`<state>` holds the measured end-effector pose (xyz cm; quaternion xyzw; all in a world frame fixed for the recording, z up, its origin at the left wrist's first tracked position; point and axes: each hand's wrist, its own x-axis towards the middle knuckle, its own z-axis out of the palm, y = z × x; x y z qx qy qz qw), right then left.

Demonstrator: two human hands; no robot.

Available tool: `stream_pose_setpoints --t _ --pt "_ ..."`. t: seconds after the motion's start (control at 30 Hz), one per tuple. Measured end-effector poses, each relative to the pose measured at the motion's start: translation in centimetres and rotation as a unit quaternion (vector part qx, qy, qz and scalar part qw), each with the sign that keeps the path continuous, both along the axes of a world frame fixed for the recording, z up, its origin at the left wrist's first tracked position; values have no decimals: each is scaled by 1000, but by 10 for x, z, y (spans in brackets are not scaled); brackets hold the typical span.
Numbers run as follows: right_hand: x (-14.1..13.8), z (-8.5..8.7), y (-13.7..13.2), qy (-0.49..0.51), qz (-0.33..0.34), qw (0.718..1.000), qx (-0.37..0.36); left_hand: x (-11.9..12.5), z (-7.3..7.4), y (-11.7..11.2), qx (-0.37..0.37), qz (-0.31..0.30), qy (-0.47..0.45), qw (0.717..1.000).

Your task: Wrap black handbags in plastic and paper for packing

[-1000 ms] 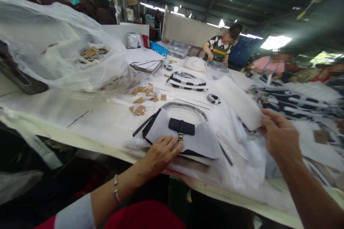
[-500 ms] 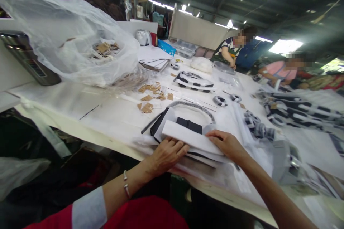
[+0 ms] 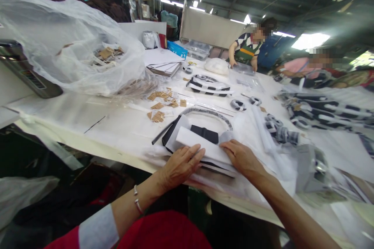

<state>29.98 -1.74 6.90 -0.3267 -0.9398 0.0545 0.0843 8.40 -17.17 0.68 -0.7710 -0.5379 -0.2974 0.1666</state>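
A dark bag with a black clasp strap (image 3: pixel 204 133) lies on the white table (image 3: pixel 96 120) in front of me, half covered by a folded white paper sheet (image 3: pixel 201 146). My left hand (image 3: pixel 179 166) lies flat on the near left edge of that sheet, fingers stretched out. My right hand (image 3: pixel 242 157) presses down on the sheet's right end, fingers flat and together. The bag's curved grey handle (image 3: pixel 209 113) arcs behind the sheet.
A big clear plastic bag (image 3: pixel 70 42) with brown tags sits at the left. Loose brown tags (image 3: pixel 162 103) lie beyond the bag. Black-and-white striped bags (image 3: pixel 209 85) cover the middle and right (image 3: pixel 324 111). Other people work at the far side. A metal flask (image 3: pixel 26 72) lies far left.
A second ago my right hand held the white sheet up at the right; it brought the sheet down over the bag and now presses it flat. My left fingers slid onto the sheet.
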Motion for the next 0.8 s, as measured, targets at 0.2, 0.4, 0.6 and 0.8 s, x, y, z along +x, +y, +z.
stream_pose_setpoints --t 0.2,0.4,0.6,0.8 --pt "-6 9 -21 59 119 983 123 4 1 4 -28 5 17 999" --pt "-12 -14 -58 -8 119 990 81 4 -1 2 -29 -1 47 998" --pt "-15 -15 -67 -45 102 990 87 17 16 -7 -59 73 136 986" --pt "-27 -13 -76 -54 94 986 123 33 32 -8 -89 72 243 963"
